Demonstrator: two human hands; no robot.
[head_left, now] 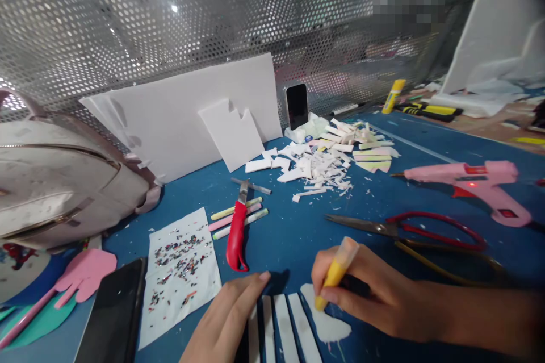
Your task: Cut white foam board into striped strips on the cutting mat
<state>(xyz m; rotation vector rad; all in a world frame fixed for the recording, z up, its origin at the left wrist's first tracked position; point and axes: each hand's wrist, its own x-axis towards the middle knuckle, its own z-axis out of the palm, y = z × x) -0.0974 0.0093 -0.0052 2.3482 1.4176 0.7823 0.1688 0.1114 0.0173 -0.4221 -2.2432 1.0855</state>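
My right hand (361, 286) is closed around a thick yellow marker (335, 272) with a pale pinkish upper end. The marker is tilted, and its lower end meets an irregular white cut-out piece (330, 326) on the blue table. Several narrow white strips (284, 323) lie side by side between my hands. Fingers stretched out, my left hand (227, 317) rests flat beside the strips at the bottom edge, holding nothing that I can see. Beyond it lies a red-handled box cutter (237, 232), its blade end over pastel markers (221, 213).
Scissors (383, 228) and a pink glue gun (472, 178) lie at right. White scraps (327, 164) are heaped at the back, near an upright phone (297, 106) and white boards (183, 119). At left are a bag (63, 175), a dark phone (113, 312) and a speckled sheet (181, 272).
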